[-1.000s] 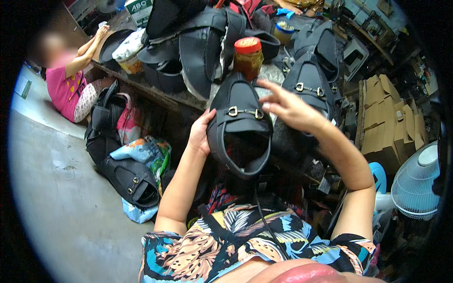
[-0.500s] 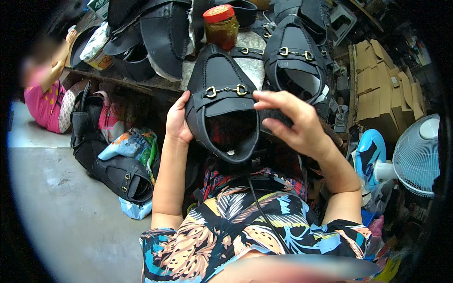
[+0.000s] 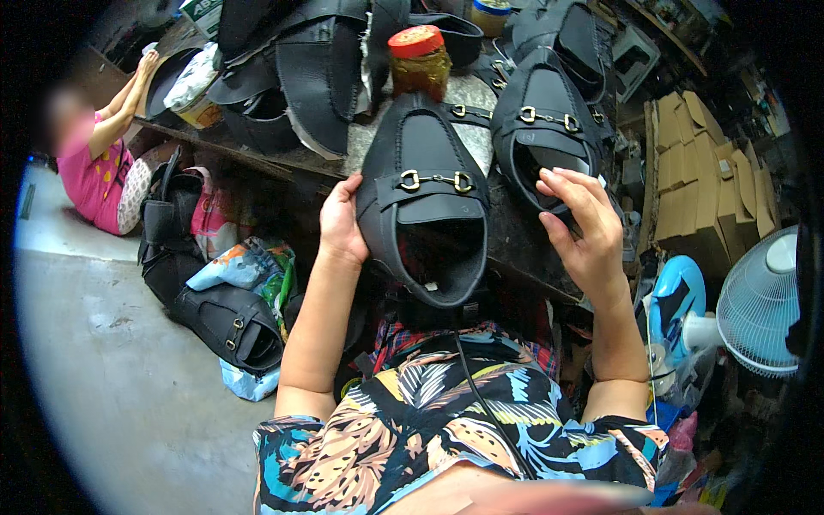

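Observation:
My left hand (image 3: 342, 221) is closed on the left side of a black loafer (image 3: 429, 206) with a gold-coloured metal bit across its strap. The loafer's toe points away from me and its dark opening faces up toward me. To its right, my right hand (image 3: 584, 209) is raised with fingers apart and slightly curled, holding nothing. Behind those fingers lies a second black loafer (image 3: 547, 103) with a similar bit; whether the fingertips touch its rim I cannot tell. A jar with a red lid (image 3: 419, 62) stands just beyond the held loafer's toe.
Black shoe pieces (image 3: 318, 81) crowd the workbench (image 3: 249, 153). Cardboard boxes (image 3: 695, 172) and a fan (image 3: 760, 300) stand at right. On the left floor are another black loafer (image 3: 232, 324) and a person in pink (image 3: 94, 184).
My right hand has moved right, off the held loafer's side and over toward the second loafer. The left hand keeps its hold. The whole view has shifted a little.

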Demonstrator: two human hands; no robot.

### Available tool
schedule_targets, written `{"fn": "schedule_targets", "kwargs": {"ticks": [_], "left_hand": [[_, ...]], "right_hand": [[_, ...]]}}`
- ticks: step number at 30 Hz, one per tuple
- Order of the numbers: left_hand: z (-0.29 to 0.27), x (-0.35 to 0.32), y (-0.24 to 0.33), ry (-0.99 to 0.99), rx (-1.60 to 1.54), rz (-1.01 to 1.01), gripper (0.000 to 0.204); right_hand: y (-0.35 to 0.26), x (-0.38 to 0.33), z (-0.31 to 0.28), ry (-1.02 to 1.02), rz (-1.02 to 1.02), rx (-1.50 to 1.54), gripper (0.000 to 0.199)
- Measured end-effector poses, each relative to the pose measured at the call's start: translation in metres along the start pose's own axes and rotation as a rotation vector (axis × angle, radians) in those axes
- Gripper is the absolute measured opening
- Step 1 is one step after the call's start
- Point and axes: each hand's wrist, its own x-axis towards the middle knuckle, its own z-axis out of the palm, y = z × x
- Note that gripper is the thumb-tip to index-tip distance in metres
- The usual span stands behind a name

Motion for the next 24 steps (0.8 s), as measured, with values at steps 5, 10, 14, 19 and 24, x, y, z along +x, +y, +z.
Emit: {"fn": "schedule_targets", "kwargs": {"ticks": [5,10,14,19,24], "left_hand": [[0.001,0.003,0.000,0.055,-0.033,-0.008,0.037],[-0.004,0.006,0.000,0.032,-0.052,-0.004,0.036],[-0.006,0.009,0.000,0.074,-0.045,0.043,0.033],[-0.008,0.011,0.001,0.095,-0.054,0.057,0.031],[-0.010,0.015,-0.001,0.083,-0.077,0.058,0.030]], "right_hand": [[0.007,0.021,0.005,-0.075,-0.050,0.025,0.046],[0.050,0.091,0.027,-0.105,-0.227,-0.161,0.059],[0.085,0.160,0.076,-0.150,-0.389,-0.475,0.086],[0.113,0.203,0.122,-0.383,-0.482,-0.546,0.097],[0.132,0.196,0.136,-0.286,-0.401,-0.318,0.069]]}}
